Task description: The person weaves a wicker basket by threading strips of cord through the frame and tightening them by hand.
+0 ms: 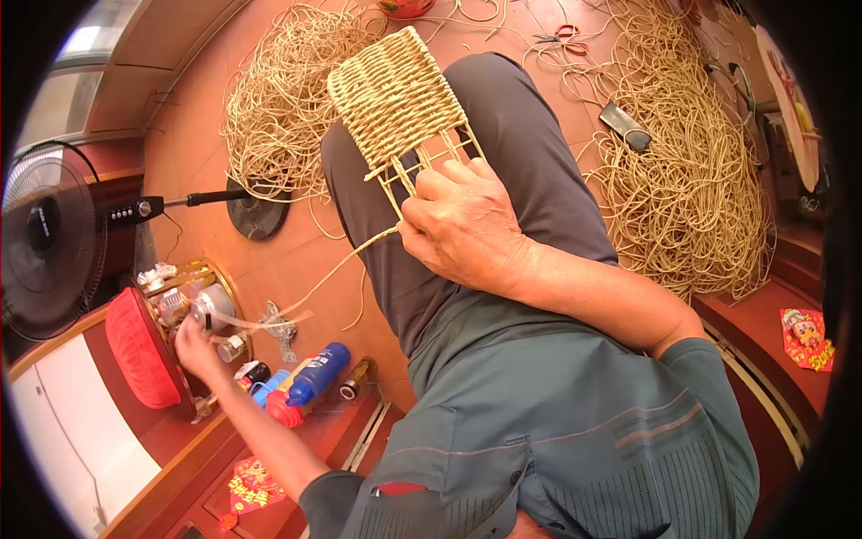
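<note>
A woven straw-coloured piece (395, 94) rests on the person's thighs, its upper part closely woven and its lower part an open frame of bars. My right hand (462, 216) is wrapped round the lower end of that frame. From the frame's lower left corner a cord (337, 269) runs down and left towards my left hand (196, 346). That hand is held out to the far left with its fingers pinched on the cord, whose end is blurred.
Loose cord piles lie on the floor at upper left (278, 99) and right (682, 180). A phone (626, 126) sits on the right pile, scissors (564, 39) above. A fan (49, 225), red basket (142, 349) and blue bottle (319, 373) are left.
</note>
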Available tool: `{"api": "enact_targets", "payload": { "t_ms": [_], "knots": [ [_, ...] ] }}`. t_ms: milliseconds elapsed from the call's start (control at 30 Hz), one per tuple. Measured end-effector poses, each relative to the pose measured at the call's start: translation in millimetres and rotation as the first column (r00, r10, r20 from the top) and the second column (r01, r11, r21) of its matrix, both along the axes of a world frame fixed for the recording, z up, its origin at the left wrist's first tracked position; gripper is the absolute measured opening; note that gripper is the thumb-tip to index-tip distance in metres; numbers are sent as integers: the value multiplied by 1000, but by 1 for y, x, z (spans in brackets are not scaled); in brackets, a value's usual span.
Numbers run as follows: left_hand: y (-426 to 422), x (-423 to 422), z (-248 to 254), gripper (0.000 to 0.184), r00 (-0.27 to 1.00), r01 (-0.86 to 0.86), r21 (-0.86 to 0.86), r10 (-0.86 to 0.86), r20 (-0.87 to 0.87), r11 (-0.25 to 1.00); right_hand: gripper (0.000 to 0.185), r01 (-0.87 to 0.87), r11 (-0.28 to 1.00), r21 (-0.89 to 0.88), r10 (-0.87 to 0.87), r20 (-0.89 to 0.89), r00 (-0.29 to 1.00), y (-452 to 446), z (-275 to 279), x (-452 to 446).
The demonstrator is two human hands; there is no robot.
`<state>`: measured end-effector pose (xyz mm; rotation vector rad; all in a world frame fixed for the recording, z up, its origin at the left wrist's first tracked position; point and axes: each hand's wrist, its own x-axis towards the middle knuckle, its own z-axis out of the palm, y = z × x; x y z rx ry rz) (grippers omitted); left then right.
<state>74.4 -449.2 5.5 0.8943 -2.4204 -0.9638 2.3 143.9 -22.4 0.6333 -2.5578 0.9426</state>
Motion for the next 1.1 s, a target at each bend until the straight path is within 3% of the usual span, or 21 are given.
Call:
{"api": "enact_targets", "payload": {
  "t_ms": [33, 67, 100, 167, 233, 333, 433, 567, 600, 700, 867, 1000, 1100],
  "knots": [
    [101, -7, 3, 28, 987, 161, 19, -162, 14, 987, 17, 1, 1000, 13, -1, 10, 1000, -1, 1, 0],
    [191, -7, -6, 24, 952, 305, 130, -301, -49, 943, 17, 1, 1000, 12, -1, 13, 1000, -1, 1, 0],
    [271, -8, -6, 21, 931, 352, 286, -366, -4, 891, 17, 0, 1000, 12, 0, 15, 1000, -2, 2, 0],
    [383, 7, -17, 30, 903, 413, 543, -406, -139, 731, 17, -7, 1000, 13, 7, 19, 1000, -2, 2, 0],
    [431, 7, -30, 36, 900, 431, 570, -383, -210, 699, 18, -10, 1000, 14, 10, 22, 1000, -1, 2, -1],
    [453, 3, -43, 38, 895, 445, 603, -326, -303, 662, 18, -12, 1000, 17, 12, 19, 1000, -1, 5, -1],
    [452, 2, -40, 37, 904, 424, 595, -360, -232, 683, 17, -30, 999, 19, 29, 22, 999, 0, 6, -2],
    [441, -3, -53, 35, 897, 435, 660, -361, -257, 613, 10, -73, 997, 1, 73, 67, 995, 7, 9, -1],
    [441, -5, -55, 34, 894, 447, 582, -363, -263, 679, 8, -83, 997, -8, 83, 72, 994, 10, 9, -1],
    [443, -10, -61, 31, 907, 421, 642, -315, -281, 641, 7, -120, 993, 0, 119, 83, 989, 19, 12, -3],
    [449, -19, -54, 24, 924, 381, 828, -203, -324, 412, 18, -166, 986, 14, 164, 96, 982, 23, 15, -8],
    [448, -23, -56, 27, 921, 389, 866, -148, -360, 315, 20, -218, 973, 72, 211, 98, 973, 24, 20, -15],
    [449, -27, -59, 30, 908, 418, 895, -91, -409, 155, 20, -288, 951, 111, 268, 167, 949, 27, 25, -23]
  ]
}}
